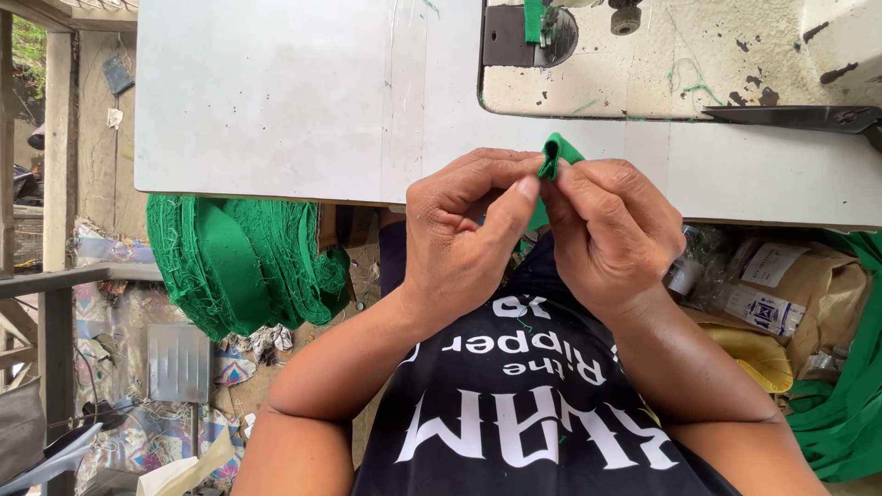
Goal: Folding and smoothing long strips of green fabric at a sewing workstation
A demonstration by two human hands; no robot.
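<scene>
The left hand [459, 243] and right hand [611, 234] meet just off the near edge of the white worktop [276, 101]. Both sets of fingers are closed, pinching a small folded piece of green fabric [558, 152] between the fingertips. Only its top fold shows; the remainder is hidden behind the fingers. A heap of green fabric strips [239, 262] hangs below the worktop's near edge at left. At the far right of the worktop, the sewing machine bed [661, 64] is cut off by the top edge of the view. Black scissors [799, 117] lie along its near side, handles out of view. Bags and packets under the worktop at right are hard to make out.
</scene>
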